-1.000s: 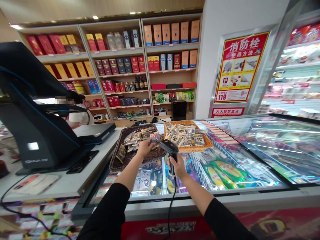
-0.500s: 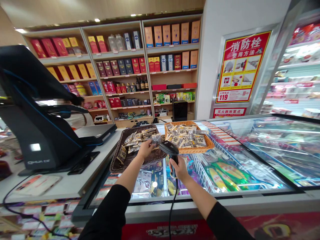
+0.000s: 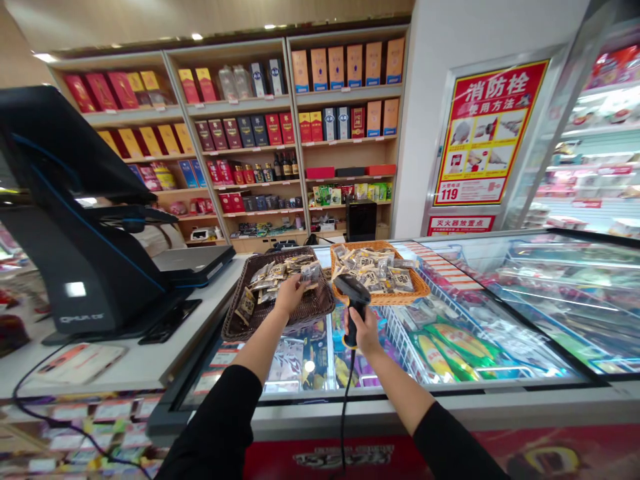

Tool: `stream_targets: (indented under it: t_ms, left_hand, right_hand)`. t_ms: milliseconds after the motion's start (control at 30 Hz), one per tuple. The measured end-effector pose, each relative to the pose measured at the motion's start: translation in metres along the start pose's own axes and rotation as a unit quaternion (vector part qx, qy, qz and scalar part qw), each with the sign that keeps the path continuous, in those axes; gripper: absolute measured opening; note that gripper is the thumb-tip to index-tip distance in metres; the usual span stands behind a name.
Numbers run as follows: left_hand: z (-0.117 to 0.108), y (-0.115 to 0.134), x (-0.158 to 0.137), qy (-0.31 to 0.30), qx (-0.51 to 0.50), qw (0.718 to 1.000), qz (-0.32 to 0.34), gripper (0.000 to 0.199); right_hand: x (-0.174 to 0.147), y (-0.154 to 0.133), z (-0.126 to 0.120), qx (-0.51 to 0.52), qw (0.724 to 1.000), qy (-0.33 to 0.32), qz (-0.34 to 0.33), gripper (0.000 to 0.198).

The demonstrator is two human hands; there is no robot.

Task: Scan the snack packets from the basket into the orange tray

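Over the dark brown wicker basket (image 3: pixel 235 313), my left hand (image 3: pixel 291 293) is closed on a small snack packet (image 3: pixel 311 271) at the basket's right side. Several similar packets (image 3: pixel 273 272) lie heaped in that basket. My right hand (image 3: pixel 364 327) is wrapped round the handle of a black barcode scanner (image 3: pixel 353 291), its cable hanging down in front of the freezer. The scanner's head is just in front of the orange wicker basket (image 3: pixel 423 288), which holds more of these packets (image 3: pixel 367 270). Both baskets rest on the freezer's glass top.
A chest freezer (image 3: pixel 505 393) with wire baskets and bagged goods under its glass spans the front. At left, a dark checkout scale (image 3: pixel 90 267) and a phone (image 3: pixel 170 321) occupy the counter (image 3: pixel 145 363). Shelves of boxed goods (image 3: pixel 240 137) stand behind, beside a red poster (image 3: pixel 490 133).
My right hand has moved the scanner slightly right, away from the packet, and its head has tilted. My left hand keeps the packet and has shifted slightly over the brown basket.
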State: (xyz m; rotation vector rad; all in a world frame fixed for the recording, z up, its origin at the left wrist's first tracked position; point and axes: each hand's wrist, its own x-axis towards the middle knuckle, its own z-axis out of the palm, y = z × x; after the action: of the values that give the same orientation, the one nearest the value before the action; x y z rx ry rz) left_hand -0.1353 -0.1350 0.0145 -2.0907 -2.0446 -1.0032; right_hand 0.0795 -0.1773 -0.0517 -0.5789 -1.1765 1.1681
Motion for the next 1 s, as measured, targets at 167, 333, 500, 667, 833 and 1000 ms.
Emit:
stream_targets:
  t_ms: [167,333,500,667,833,1000]
  left_hand:
    - [-0.008,0.026,0.009,-0.007,0.021,0.992,0.128,0.041]
    - [0.015,0.069,0.022,-0.200,0.095,0.937,0.269,0.045]
    - [0.044,0.086,0.045,-0.280,0.114,0.932,0.201,0.053]
    - [0.066,0.094,0.070,-0.257,0.139,0.946,0.143,0.058]
    - [0.081,0.107,0.088,-0.226,0.162,0.951,0.132,0.059]
    - [0.072,0.103,0.089,-0.164,0.115,0.962,0.187,0.063]
  right_hand:
    - [0.014,0.001,-0.009,0.069,0.984,0.163,0.008,0.034]
    - [0.024,-0.002,-0.018,0.104,0.959,0.261,0.017,0.036]
    - [0.026,0.002,-0.020,0.105,0.953,0.282,0.019,0.034]
    - [0.028,0.007,-0.016,0.101,0.956,0.275,0.026,0.034]
    - [0.030,0.008,-0.016,0.102,0.951,0.291,0.019,0.034]
    - [0.029,0.009,-0.018,0.090,0.956,0.280,0.016,0.035]
